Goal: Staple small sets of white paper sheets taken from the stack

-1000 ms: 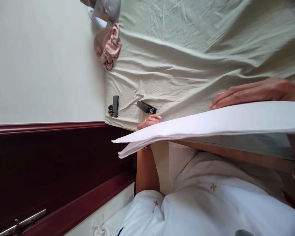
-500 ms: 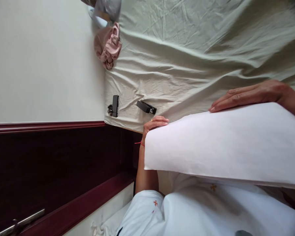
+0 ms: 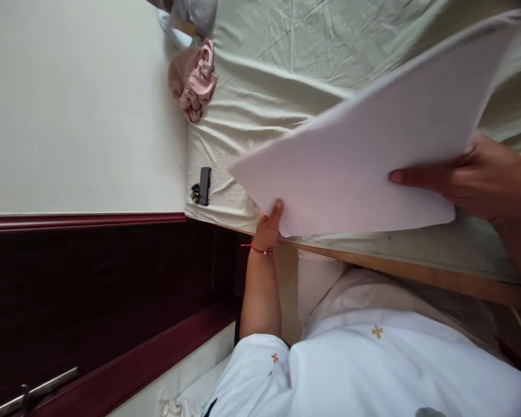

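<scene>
A white sheet or stack of paper (image 3: 356, 150) is held up at a slant over the edge of the cloth-covered surface. My left hand (image 3: 268, 227), with a red string round its wrist, grips the paper's near left corner, thumb on the face towards me. My right hand (image 3: 473, 176) clasps the right side, its thumb lying across the face and the other fingers hidden behind. Whether it is one sheet or several cannot be made out. Beyond the left corner, a black oblong object (image 3: 205, 186) rests on the pale green cloth (image 3: 282, 75).
A crumpled pink cloth (image 3: 195, 87) lies against the white wall (image 3: 78, 104). Behind it is a greyish plastic bag (image 3: 193, 17). A dark red wooden panel (image 3: 91, 278) stands at the left. The surface's wooden edge (image 3: 399, 263) runs close before my body.
The paper has tipped away from me, its far edge now reaching over the cloth. My thumbs have come onto its near face. It now covers the black stapler-like object seen earlier.
</scene>
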A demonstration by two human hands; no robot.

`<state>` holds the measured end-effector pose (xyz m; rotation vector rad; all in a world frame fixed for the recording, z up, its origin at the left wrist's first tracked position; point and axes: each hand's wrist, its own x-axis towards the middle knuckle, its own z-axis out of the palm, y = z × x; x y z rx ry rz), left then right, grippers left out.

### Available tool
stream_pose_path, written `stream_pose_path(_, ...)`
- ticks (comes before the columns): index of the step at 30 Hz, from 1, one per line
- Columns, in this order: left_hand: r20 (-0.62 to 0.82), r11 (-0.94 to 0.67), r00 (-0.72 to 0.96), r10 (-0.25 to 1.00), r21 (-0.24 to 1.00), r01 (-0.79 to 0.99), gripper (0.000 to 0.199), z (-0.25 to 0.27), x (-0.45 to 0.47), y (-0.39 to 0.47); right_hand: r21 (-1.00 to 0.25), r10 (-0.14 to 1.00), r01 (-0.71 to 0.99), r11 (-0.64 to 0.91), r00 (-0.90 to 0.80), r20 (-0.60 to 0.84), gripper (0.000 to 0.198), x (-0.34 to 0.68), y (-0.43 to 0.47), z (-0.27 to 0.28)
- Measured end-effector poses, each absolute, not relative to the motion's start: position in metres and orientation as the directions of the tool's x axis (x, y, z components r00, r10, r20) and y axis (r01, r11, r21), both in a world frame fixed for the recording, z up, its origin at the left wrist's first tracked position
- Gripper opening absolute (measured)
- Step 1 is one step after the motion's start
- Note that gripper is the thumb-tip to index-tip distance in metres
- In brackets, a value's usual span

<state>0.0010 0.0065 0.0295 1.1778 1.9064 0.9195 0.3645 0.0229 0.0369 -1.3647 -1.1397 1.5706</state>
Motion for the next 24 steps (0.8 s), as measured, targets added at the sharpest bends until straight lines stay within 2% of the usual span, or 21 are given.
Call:
stream_pose_path(2, -0.247, 0.312, -0.277, 0.929, 0.923, 0.223, 0.045, 0.029, 0.006, 0.010, -0.925, 0.924, -0.028, -0.379, -0.064, -0.377, 0.045, 0.362, 0.023, 0.032)
stream_pose_path(4, -0.270, 0.311, -0.257, 0.928, 0.941, 0.135, 0.049, 0.030, 0.011, 0.011, -0.918, 0.918, -0.042, -0.395, -0.048, -0.393, 0.051, 0.361, 0.023, 0.029)
stream_pose_path(6, -0.231, 0.274, -0.261, 0.937, 0.951, 0.143, 0.057, 0.031, 0.012, 0.010, -0.935, 0.936, -0.043, -0.352, -0.042, -0.351, 0.052, 0.360, 0.021, 0.031)
stream_pose_path(8, -0.156, 0.214, -0.267, 0.951, 0.956, 0.202, 0.062, 0.032, 0.008, 0.006, -0.962, 0.963, -0.021, -0.271, -0.011, -0.271, 0.045, 0.360, 0.019, 0.037)
stream_pose_path(12, -0.077, 0.147, -0.233, 0.969, 0.943, 0.300, 0.057, 0.031, -0.010, 0.000, -0.986, 0.989, 0.084, -0.144, 0.033, -0.141, 0.026, 0.362, 0.016, 0.053)
stream_pose_path(16, -0.101, 0.127, -0.094, 0.990, 0.932, 0.340, 0.053, 0.032, -0.019, 0.000, -0.976, 0.986, 0.163, -0.147, -0.056, -0.158, 0.029, 0.364, 0.016, 0.056)
stream_pose_path(18, -0.103, 0.122, -0.077, 0.992, 0.939, 0.321, 0.056, 0.032, -0.019, 0.000, -0.973, 0.984, 0.183, -0.141, -0.082, -0.158, 0.030, 0.364, 0.013, 0.052)
stream_pose_path(21, -0.082, 0.106, -0.095, 0.992, 0.955, 0.277, 0.055, 0.032, -0.020, -0.001, -0.970, 0.988, 0.196, -0.147, -0.007, -0.151, 0.031, 0.366, 0.009, 0.049)
stream_pose_path(24, -0.053, 0.074, -0.093, 0.994, 0.969, 0.236, 0.049, 0.032, -0.023, 0.001, -0.960, 0.975, 0.175, -0.220, 0.007, -0.222, 0.040, 0.371, 0.012, 0.048)
